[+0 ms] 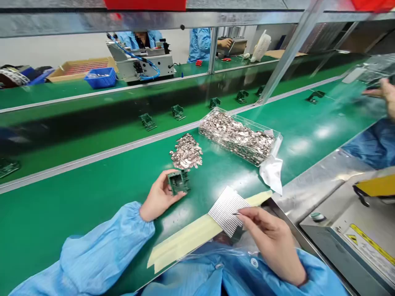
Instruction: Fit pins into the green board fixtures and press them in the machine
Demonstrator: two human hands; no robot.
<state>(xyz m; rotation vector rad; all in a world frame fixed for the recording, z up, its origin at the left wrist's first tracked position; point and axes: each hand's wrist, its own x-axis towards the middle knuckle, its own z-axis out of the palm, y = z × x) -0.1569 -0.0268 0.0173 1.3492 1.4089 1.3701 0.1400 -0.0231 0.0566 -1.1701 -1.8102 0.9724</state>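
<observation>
My left hand is closed around a small green plastic housing, its hollow open side facing me. Below the pinched fingers of my right hand lies a white ridged pad, resting across pale yellow tape strips at the bench edge. A small thin dark piece sticks out from those fingertips, too small to name. Just beyond the housing, a loose pile of flat silvery metal pieces covers part of the green bench. Many similar pieces fill a clear plastic box behind the pad.
Several green housings stand on the strip behind a metal rail. White paper hangs from the box's near corner. At right are a grey machine and another person's hand. People in blue work across the line.
</observation>
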